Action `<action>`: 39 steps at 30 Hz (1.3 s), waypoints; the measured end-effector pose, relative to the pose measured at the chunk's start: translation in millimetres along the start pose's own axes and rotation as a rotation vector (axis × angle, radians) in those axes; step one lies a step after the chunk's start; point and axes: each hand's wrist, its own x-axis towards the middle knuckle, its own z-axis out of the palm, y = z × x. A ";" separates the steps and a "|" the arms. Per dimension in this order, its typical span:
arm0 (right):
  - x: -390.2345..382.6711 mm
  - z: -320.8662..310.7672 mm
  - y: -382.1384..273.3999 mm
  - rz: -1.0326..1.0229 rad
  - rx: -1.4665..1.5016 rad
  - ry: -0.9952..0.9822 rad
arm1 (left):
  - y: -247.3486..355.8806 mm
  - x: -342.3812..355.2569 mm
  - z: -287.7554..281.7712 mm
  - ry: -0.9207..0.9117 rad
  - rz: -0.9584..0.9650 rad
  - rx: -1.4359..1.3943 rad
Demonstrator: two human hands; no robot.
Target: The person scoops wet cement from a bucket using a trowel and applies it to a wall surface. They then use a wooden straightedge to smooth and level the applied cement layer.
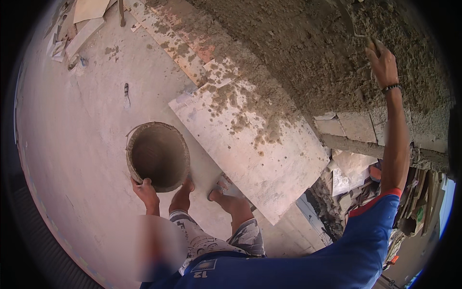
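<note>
My left hand [145, 192] grips the near rim of a mortar-coated bucket [182, 168], thumb over the edge. The bucket tilts toward me, and its inside looks mostly grey and smeared, with the bottom in shadow. Far up to the right, my right hand [383, 65] is closed round the handle of a trowel [360, 35]. Its bent metal neck shows beyond my fingers, while the blade blends into the mortar and is hard to make out. That trowel is at the wall [308, 62], which carries rough, wet-looking brown mortar. Bare blocks [356, 126] show along its nearer part.
A pale board [240, 159] spattered with mortar lies along the wall's foot, beside my feet [216, 192]. Another splashed plank [168, 41] continues beyond it. Scrap boards [86, 36] lie at the far left. Wood pieces and rubble [418, 202] are heaped at the right.
</note>
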 end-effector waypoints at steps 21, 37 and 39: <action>-206.0 -28.9 -322.2 -0.016 1.009 -0.980 | 219.1 -61.1 9.0 -0.241 0.444 -0.064; -89.0 -143.6 -418.7 -0.782 -0.117 -0.338 | 347.6 22.9 -42.0 -0.572 0.485 -0.229; -83.6 -144.3 -423.5 -0.761 -0.175 -0.242 | 358.1 25.3 -35.9 -0.571 0.508 -0.263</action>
